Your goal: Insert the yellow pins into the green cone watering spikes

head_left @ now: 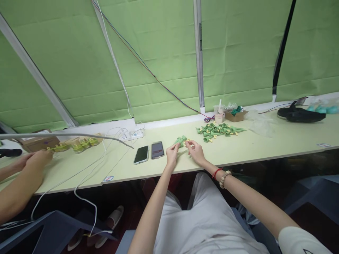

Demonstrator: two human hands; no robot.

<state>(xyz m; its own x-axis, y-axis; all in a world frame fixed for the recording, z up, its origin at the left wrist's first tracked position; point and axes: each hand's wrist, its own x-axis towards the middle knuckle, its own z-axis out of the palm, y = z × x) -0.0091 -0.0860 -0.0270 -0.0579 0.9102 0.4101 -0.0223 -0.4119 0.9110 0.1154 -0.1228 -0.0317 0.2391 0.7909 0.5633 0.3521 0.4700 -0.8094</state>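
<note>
Over the table's front half, my left hand pinches a small green plastic piece with a tube-like end. Close beside it, my right hand has its fingertips together on a small yellow part at the right side of that piece. The exact shape of the yellow part is hidden by my fingers. A pile of similar green pieces with yellow bits lies on the table to the right of my hands.
Two phones lie left of my hands. Behind the pile stand a drink cup and a cardboard box. A black bag-like item is far right. At left, a co-worker's hands are near yellow-green pieces; white cables cross the table.
</note>
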